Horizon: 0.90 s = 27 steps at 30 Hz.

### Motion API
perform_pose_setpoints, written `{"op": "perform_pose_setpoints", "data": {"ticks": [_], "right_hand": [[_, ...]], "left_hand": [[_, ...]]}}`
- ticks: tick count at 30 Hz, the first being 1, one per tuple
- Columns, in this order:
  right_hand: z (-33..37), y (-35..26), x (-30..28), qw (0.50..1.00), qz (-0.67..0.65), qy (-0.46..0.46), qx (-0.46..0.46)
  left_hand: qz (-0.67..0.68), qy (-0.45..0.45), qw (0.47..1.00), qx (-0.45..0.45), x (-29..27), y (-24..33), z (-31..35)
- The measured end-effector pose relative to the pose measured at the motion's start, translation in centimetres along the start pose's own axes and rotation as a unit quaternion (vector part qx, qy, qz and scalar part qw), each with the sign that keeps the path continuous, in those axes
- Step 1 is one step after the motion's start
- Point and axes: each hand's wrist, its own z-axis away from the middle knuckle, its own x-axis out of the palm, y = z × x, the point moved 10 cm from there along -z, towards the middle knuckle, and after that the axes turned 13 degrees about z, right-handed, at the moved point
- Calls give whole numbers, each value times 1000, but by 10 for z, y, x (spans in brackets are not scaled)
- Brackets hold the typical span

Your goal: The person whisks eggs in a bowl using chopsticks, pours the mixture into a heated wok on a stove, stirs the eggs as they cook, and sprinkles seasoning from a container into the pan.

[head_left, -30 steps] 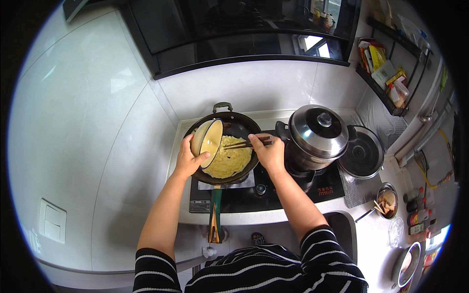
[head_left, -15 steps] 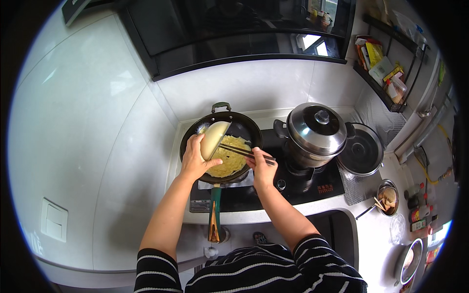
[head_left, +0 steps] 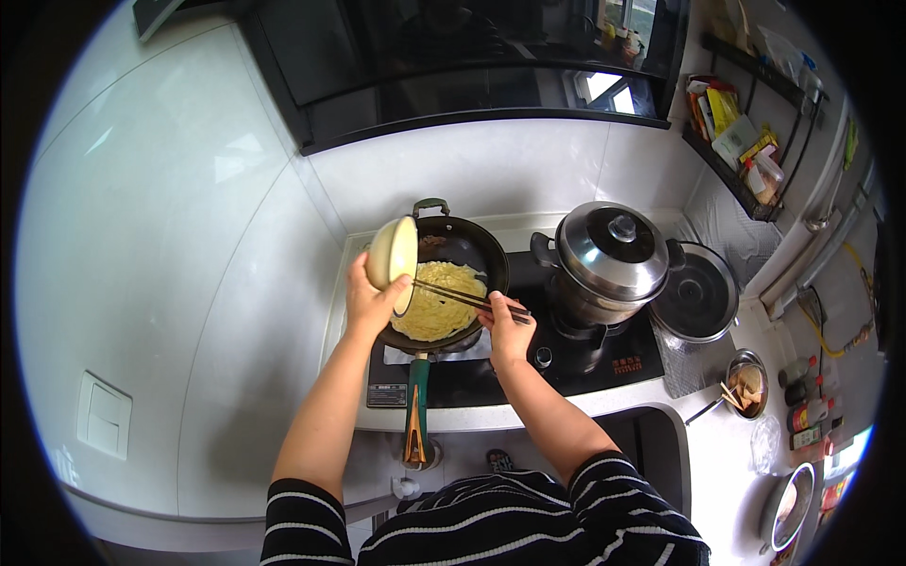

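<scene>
From the head view, I see the left hand [head_left: 370,301] with fingers gripping a tilted cream bowl [head_left: 391,253] over the pan [head_left: 487,253]; the right hand [head_left: 508,329] has chopsticks [head_left: 453,294] pinched at its fingers. Yellow mixture [head_left: 436,323] already covers much of the pan's base; whether any remains in the bowl, I can't tell.

Frying pan [head_left: 470,247] partly behind the bowl [head_left: 392,253]

Bright light nearly whitens the counter [head_left: 714,491] at lower right; fisheye edges bend.
</scene>
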Motion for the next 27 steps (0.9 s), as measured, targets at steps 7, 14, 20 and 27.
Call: {"op": "perform_pose_setpoints", "data": {"ticks": [7, 14, 20, 27], "right_hand": [[15, -11, 24, 996, -7, -79, -26], [-7, -4, 2, 999, -14, -8, -33], [-10, -48, 28, 966, 181, -71, -171], [-37, -4, 69, 900, 379, -127, -174]], "left_hand": [[285, 103, 891, -337, -24, -41, 17], [322, 65, 855, -401, -25, -61, 25], [390, 113, 810, -422, -47, -77, 41], [512, 194, 729, -411, -63, -49, 81]]}}
